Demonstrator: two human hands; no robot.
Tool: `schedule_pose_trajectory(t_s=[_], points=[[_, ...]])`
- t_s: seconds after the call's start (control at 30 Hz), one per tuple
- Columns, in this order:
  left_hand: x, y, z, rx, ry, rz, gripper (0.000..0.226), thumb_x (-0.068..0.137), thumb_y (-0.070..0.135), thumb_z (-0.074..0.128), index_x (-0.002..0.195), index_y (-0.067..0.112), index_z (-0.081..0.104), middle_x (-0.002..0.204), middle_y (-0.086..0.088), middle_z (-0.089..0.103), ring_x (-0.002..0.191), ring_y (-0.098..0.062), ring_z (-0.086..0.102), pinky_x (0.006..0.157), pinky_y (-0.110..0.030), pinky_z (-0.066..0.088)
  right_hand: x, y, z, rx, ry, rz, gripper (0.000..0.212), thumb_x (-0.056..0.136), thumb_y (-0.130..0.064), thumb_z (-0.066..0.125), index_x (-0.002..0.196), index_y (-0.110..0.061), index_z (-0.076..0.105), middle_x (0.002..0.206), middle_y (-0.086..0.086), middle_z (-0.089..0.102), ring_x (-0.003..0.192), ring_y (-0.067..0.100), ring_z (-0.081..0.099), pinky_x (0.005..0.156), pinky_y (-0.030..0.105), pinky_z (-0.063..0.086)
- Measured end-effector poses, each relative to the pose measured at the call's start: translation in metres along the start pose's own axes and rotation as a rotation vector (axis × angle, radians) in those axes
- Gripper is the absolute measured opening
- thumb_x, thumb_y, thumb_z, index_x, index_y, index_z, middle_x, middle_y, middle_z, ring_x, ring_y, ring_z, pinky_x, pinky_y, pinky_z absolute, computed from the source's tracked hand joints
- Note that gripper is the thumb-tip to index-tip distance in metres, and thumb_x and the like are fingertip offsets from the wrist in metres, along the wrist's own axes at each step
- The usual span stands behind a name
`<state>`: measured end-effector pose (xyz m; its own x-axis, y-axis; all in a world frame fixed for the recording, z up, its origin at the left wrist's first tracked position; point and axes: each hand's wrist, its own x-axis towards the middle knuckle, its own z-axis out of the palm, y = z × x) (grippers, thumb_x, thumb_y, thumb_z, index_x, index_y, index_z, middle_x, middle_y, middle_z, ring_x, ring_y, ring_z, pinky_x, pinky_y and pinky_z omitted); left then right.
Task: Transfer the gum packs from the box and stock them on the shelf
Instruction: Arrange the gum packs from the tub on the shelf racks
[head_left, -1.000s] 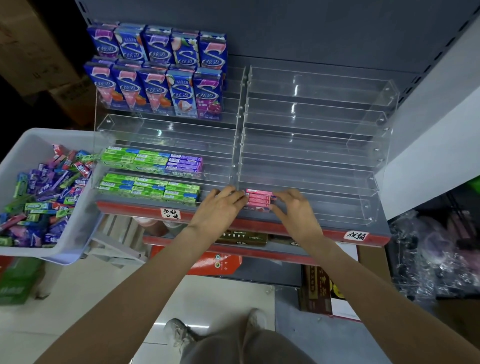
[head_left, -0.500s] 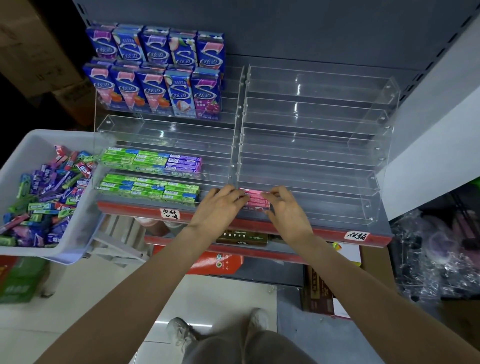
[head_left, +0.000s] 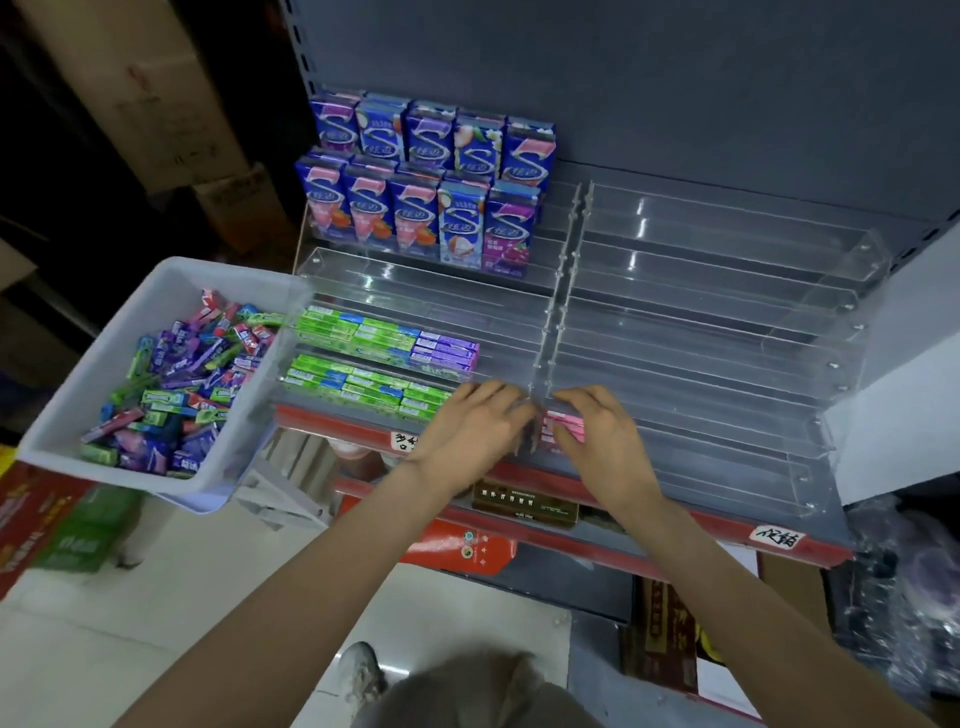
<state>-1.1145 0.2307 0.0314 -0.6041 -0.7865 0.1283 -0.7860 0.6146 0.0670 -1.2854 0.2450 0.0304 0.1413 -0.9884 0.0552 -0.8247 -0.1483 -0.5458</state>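
Observation:
A short stack of pink gum packs (head_left: 565, 427) lies in the lowest slot of the clear acrylic rack (head_left: 701, 332), just right of the middle divider. My right hand (head_left: 602, 436) covers their right part, fingers over the far side and thumb along the near side. Left of the divider, my left hand (head_left: 475, 428) rests flat on the rack, its fingertips at the divider. Green and purple gum packs (head_left: 384, 343) fill the left slots. The white box (head_left: 171, 280) at the left holds several loose gum packs (head_left: 187, 384).
Tall blue and purple gum cartons (head_left: 421, 197) stand in the rack's upper left rows. The right half's upper slots hold nothing. A red shelf edge (head_left: 649, 540) with labels runs below. Cardboard boxes and plastic bags sit on the floor.
Both hands slid the pink packs left against the divider, and my right hand moved over them. The view has swung, so the white box shows more fully.

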Motion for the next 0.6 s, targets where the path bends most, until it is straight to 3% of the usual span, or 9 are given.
schedule_pose_trajectory(t_s=[0.13, 0.3, 0.6], points=[[-0.027, -0.047, -0.009, -0.131, 0.040, -0.287, 0.036, 0.097, 0.027, 0.046, 0.133, 0.021, 0.048, 0.131, -0.001, 0.052, 0.122, -0.020, 0.046, 0.097, -0.035, 0.041, 0.020, -0.044, 0.023, 0.008, -0.057, -0.010, 0.034, 0.092, -0.017, 0.056, 0.125, -0.011, 0.056, 0.120, 0.005, 0.053, 0.105, 0.019, 0.057, 0.097, 0.030, 0.045], [-0.091, -0.137, -0.028, -0.280, 0.050, -0.492, 0.029, 0.097, 0.028, 0.046, 0.123, 0.019, 0.055, 0.120, -0.004, 0.060, 0.110, -0.025, 0.056, 0.080, -0.035, 0.047, 0.055, -0.127, 0.078, 0.015, -0.107, -0.053, 0.028, 0.092, -0.016, 0.055, 0.119, -0.015, 0.060, 0.114, 0.006, 0.059, 0.102, 0.022, 0.058, 0.091, 0.039, 0.048], [-0.217, -0.312, -0.024, -0.486, -0.066, -0.798, 0.022, 0.095, 0.019, 0.052, 0.113, 0.015, 0.063, 0.100, -0.010, 0.070, 0.090, -0.028, 0.064, 0.071, -0.033, 0.048, 0.106, -0.284, 0.217, 0.049, -0.305, -0.082, 0.024, 0.092, -0.012, 0.050, 0.112, -0.012, 0.065, 0.104, 0.009, 0.061, 0.090, 0.025, 0.063, 0.082, 0.035, 0.049]])
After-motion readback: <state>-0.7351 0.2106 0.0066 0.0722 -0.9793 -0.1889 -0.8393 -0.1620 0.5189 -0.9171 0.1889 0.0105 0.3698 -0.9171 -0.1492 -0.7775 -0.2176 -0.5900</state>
